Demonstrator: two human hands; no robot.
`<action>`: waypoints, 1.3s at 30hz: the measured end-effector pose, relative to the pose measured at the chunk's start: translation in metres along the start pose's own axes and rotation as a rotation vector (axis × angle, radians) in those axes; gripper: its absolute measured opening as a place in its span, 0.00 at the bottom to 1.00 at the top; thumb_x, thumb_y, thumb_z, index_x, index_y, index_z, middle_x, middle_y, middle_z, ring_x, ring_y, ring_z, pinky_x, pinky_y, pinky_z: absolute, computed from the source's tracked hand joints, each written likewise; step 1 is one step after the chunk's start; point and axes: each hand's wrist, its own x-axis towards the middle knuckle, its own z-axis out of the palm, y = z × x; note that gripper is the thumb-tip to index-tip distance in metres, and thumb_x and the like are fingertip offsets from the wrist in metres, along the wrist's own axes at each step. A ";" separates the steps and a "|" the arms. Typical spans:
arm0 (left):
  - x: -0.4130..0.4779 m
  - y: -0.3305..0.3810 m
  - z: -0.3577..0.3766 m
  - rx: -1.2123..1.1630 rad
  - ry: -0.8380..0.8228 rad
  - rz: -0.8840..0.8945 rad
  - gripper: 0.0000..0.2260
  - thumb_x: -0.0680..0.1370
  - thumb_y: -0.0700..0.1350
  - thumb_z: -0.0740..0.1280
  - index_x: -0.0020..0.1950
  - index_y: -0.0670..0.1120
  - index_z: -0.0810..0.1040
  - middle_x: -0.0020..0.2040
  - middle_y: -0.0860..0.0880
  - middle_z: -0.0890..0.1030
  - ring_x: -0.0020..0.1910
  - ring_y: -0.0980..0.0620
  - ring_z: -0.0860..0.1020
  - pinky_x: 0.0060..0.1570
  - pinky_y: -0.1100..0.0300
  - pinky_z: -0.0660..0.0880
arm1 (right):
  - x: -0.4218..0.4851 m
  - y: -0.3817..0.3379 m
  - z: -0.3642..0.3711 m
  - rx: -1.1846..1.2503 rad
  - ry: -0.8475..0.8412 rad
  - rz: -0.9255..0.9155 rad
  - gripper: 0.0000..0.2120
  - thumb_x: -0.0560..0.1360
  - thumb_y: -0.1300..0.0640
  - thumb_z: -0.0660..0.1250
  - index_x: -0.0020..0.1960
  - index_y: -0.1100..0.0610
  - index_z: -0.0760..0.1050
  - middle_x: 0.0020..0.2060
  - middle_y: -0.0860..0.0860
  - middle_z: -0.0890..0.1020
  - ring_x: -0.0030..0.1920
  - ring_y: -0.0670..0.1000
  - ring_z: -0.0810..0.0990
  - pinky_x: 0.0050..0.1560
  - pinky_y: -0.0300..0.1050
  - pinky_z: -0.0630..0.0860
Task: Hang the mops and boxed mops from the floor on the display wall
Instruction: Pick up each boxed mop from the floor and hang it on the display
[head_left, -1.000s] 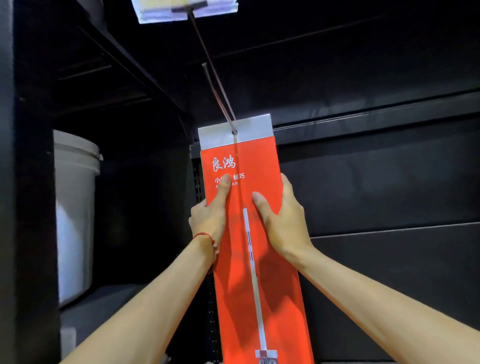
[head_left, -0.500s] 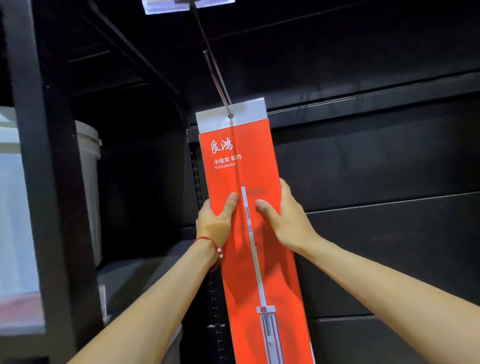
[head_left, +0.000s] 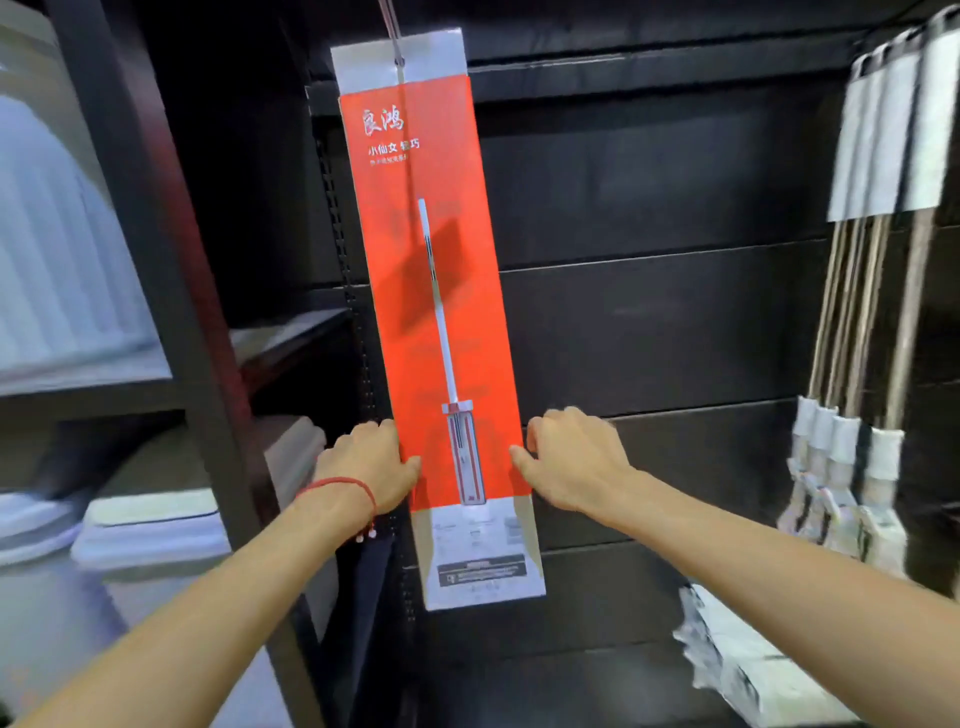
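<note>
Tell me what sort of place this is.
Probably a shop's cleaning-goods aisle: a red boxed mop hangs from a hook on a dark display wall, more packaged mops hang at right, and white tubs fill shelving at left.

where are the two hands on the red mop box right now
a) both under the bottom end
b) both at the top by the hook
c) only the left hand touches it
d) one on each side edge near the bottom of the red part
d: the left hand and the right hand sit at opposite side edges of the red mop box, low on its red part, while its top hangs from the hook.
</note>
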 end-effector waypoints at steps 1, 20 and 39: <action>-0.015 0.000 0.004 0.056 0.004 0.034 0.16 0.81 0.58 0.62 0.57 0.47 0.74 0.60 0.44 0.78 0.60 0.39 0.78 0.56 0.49 0.75 | -0.015 0.000 0.002 -0.015 -0.016 -0.020 0.21 0.83 0.42 0.56 0.50 0.57 0.79 0.53 0.54 0.83 0.55 0.57 0.79 0.47 0.50 0.71; -0.367 -0.012 0.099 0.371 -0.094 -0.026 0.13 0.79 0.56 0.65 0.55 0.48 0.79 0.51 0.46 0.81 0.52 0.41 0.81 0.48 0.48 0.76 | -0.288 -0.031 0.071 0.054 -0.096 -0.615 0.26 0.78 0.37 0.52 0.41 0.54 0.80 0.36 0.50 0.81 0.39 0.55 0.77 0.38 0.50 0.73; -0.761 -0.132 0.107 0.332 -0.154 -0.343 0.09 0.74 0.50 0.74 0.48 0.47 0.79 0.40 0.47 0.79 0.37 0.43 0.78 0.34 0.52 0.73 | -0.560 -0.225 0.078 0.150 -0.425 -0.872 0.25 0.82 0.36 0.54 0.55 0.52 0.81 0.50 0.50 0.84 0.51 0.52 0.78 0.49 0.49 0.73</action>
